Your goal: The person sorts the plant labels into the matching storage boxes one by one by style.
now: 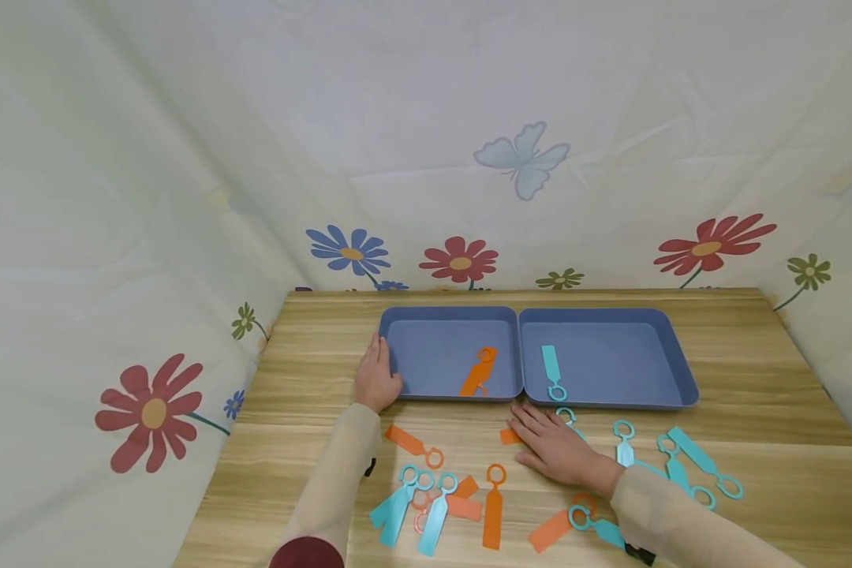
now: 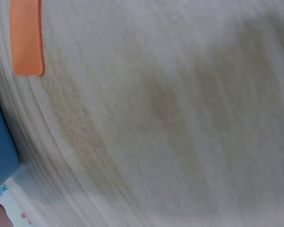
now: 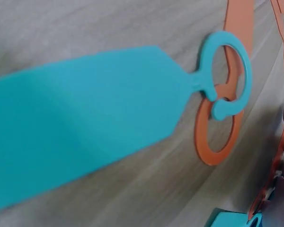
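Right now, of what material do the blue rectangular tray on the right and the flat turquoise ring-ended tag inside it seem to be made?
Blue rectangular tray: probably matt plastic; even colour, rounded corners; coated metal possible.
Flat turquoise ring-ended tag: likely smooth plastic; thin, ring and body in one piece.

Head view softly lit, wrist views dimmer, tabletop [image 2: 156, 132] blurry at left wrist
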{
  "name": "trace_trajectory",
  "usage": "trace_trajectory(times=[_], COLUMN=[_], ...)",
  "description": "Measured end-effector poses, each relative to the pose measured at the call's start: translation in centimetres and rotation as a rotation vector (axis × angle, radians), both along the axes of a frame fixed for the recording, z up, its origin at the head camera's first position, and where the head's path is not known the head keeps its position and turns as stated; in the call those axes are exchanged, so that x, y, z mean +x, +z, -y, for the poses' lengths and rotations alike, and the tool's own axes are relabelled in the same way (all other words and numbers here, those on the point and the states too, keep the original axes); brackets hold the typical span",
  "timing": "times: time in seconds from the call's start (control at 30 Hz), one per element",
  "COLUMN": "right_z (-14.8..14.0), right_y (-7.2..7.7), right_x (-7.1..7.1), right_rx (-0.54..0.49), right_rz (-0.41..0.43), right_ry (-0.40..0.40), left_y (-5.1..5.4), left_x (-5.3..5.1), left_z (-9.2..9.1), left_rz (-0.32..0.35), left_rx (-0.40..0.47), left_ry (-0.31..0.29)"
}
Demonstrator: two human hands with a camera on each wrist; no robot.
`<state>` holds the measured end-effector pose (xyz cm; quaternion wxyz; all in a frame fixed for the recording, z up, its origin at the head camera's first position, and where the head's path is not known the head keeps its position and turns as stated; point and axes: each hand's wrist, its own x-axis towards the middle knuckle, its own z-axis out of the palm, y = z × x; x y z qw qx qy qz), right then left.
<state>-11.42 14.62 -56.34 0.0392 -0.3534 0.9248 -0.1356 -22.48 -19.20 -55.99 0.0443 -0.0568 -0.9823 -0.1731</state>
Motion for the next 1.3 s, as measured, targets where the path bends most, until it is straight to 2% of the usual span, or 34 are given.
trace_trajectory(times=[0.23,0.43,0.67,0.97,1.3], right_z=[0.0,0.2,0.6,1.3,1.9], right_y=[-0.6,-0.6,-0.6,-0.4,0.4], right_x=[0.1,-0.1,-0.2,-0.3,-0.3], right_rx=[-0.147,-0.233,-0.233,-0.243,-0.181], right_rz=[-0.054,-0.161,-0.188,-0.239,-0.208], right_ry=[-0.032,-0.039,-0.087,-0.105,-0.173], left_y=[-0.1,-0.2,-0.1,0.2,0.1], left_x=[0.1,0.1,0.1,0.1,0.1], left_z=[0.0,0.1,0.0,0.0,0.0], left_rz=[0.010,0.009,0.011,0.019,0.031], left_rx=[-0.002,-0.002,-0.006,-0.009,0.000], left_ry=[0.002,0.002,0.005,0.006,0.006])
